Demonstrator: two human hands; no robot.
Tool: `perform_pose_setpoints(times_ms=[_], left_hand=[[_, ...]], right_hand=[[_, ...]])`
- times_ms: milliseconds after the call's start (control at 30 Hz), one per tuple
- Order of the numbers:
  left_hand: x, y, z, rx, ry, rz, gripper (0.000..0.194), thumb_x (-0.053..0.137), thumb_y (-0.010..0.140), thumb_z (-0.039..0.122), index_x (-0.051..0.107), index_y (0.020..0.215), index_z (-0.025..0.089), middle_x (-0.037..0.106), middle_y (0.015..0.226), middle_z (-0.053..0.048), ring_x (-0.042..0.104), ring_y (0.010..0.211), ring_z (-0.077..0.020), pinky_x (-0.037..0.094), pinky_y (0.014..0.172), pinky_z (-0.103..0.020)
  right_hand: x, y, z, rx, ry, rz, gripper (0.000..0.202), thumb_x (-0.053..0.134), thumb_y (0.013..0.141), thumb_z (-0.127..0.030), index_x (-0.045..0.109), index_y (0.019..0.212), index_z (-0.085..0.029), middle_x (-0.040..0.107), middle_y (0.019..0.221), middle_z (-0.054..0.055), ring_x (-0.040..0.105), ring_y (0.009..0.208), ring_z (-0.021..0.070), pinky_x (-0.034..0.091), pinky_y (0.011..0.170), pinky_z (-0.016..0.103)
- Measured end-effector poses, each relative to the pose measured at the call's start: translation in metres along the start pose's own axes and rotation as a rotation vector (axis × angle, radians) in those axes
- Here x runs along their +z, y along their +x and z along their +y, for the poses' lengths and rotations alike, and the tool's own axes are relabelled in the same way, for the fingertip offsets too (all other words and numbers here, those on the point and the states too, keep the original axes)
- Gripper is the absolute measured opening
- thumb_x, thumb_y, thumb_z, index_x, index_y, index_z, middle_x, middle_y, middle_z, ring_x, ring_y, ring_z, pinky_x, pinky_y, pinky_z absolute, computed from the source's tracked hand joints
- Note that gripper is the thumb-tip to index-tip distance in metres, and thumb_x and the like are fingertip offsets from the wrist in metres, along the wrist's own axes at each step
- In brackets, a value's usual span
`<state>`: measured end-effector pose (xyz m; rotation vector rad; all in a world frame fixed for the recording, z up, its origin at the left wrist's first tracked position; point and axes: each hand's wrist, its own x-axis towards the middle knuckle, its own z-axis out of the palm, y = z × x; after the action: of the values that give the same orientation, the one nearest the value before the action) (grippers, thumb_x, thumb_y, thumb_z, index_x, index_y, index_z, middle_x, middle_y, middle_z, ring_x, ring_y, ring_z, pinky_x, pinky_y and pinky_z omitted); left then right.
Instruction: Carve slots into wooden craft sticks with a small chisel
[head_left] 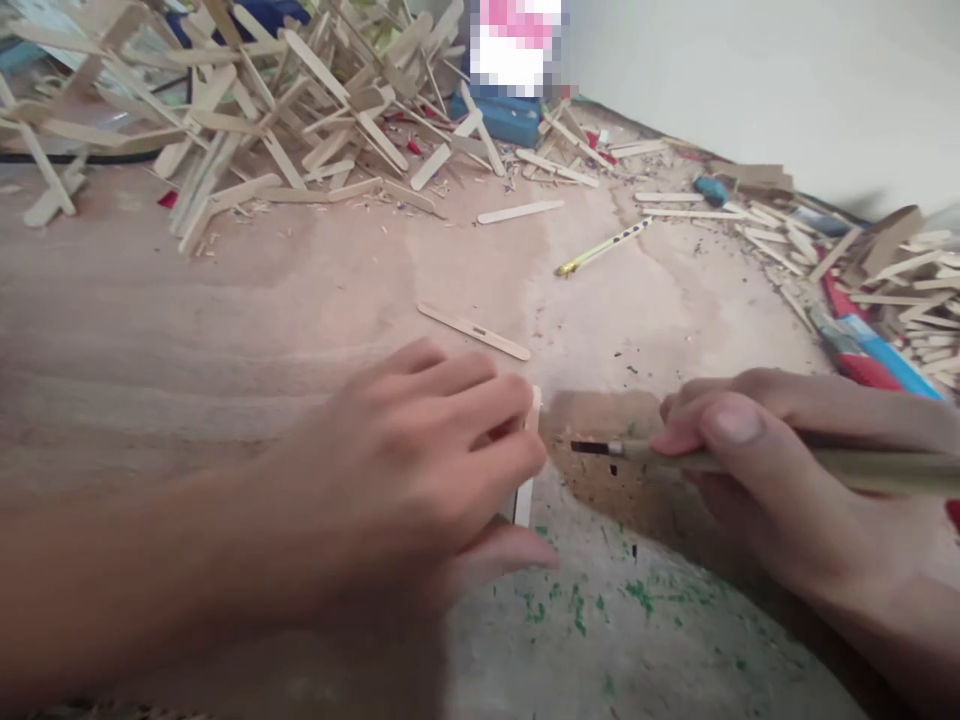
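My left hand [450,460] curls over a craft stick [524,505] that lies nearly upright in the view, flat on the table; the hand covers most of it. A dark strip shows along the stick's left side. My right hand [765,450] grips a slim tool like a small chisel [630,450], with a pale handle, a metal collar and a narrow dark flat tip. That tip points left toward my left hand, apart from the stick. Just beyond my left hand lies another craft stick [457,324] with a small slot in its middle.
Crossed sticks [300,110] are heaped at the back left, and more sticks [915,290] at the right. A yellow pencil [600,248] lies behind the hands. A blue cutter [892,355] sits beyond my right hand. Green paint flecks mark the wooden table [225,310].
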<state>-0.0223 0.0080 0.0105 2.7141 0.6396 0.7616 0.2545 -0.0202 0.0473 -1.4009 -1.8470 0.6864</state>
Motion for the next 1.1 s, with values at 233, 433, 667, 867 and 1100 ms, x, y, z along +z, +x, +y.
perform_pose_setpoints(times_ms=[233, 433, 667, 867, 1100], left_hand=[[0.001, 0.000, 0.003, 0.005, 0.046, -0.058, 0.018, 0.060, 0.110, 0.011, 0.077, 0.105, 0.015, 0.077, 0.102, -0.008, 0.072, 0.094, -0.0267, 0.056, 0.085, -0.043], [-0.004, -0.003, -0.001, 0.131, 0.045, -0.062, 0.030, 0.047, 0.119, 0.009, 0.075, 0.129, 0.008, 0.083, 0.121, -0.010, 0.080, 0.113, -0.0275, 0.061, 0.102, -0.045], [-0.002, 0.001, -0.014, 0.271, 0.164, -0.189, 0.044, 0.032, 0.123, 0.010, 0.064, 0.152, 0.003, 0.074, 0.160, -0.016, 0.073, 0.147, -0.0297, 0.059, 0.119, -0.048], [-0.007, 0.006, -0.010, 0.255, 0.046, -0.080, 0.047, 0.032, 0.122, 0.008, 0.078, 0.116, 0.015, 0.086, 0.116, -0.006, 0.083, 0.106, -0.0225, 0.065, 0.103, -0.042], [-0.007, 0.006, -0.014, 0.224, 0.024, -0.043, 0.031, 0.046, 0.120, 0.009, 0.074, 0.110, 0.016, 0.087, 0.118, -0.005, 0.084, 0.108, -0.0223, 0.066, 0.103, -0.040]], right_hand=[[0.003, 0.004, 0.009, -0.034, 0.021, -0.148, 0.034, 0.073, 0.114, -0.036, 0.087, 0.084, -0.028, 0.079, 0.069, 0.000, 0.064, 0.048, 0.0114, 0.045, 0.044, 0.024], [0.008, -0.004, 0.008, 0.100, 0.081, 0.001, 0.045, 0.075, 0.113, -0.050, 0.083, 0.074, -0.029, 0.065, 0.054, -0.003, 0.052, 0.041, 0.0085, 0.034, 0.038, 0.026], [0.011, -0.004, 0.007, 0.149, 0.068, 0.076, 0.043, 0.078, 0.112, -0.043, 0.083, 0.072, -0.028, 0.066, 0.056, -0.002, 0.054, 0.044, 0.0090, 0.035, 0.042, 0.030], [0.011, -0.007, 0.008, 0.123, 0.018, 0.096, 0.045, 0.071, 0.115, -0.045, 0.080, 0.074, -0.030, 0.064, 0.056, -0.004, 0.051, 0.046, 0.0100, 0.036, 0.046, 0.031], [0.015, -0.007, 0.003, 0.064, -0.114, 0.087, 0.059, 0.068, 0.116, -0.053, 0.072, 0.065, -0.026, 0.069, 0.062, -0.001, 0.050, 0.047, 0.0091, 0.035, 0.046, 0.029]])
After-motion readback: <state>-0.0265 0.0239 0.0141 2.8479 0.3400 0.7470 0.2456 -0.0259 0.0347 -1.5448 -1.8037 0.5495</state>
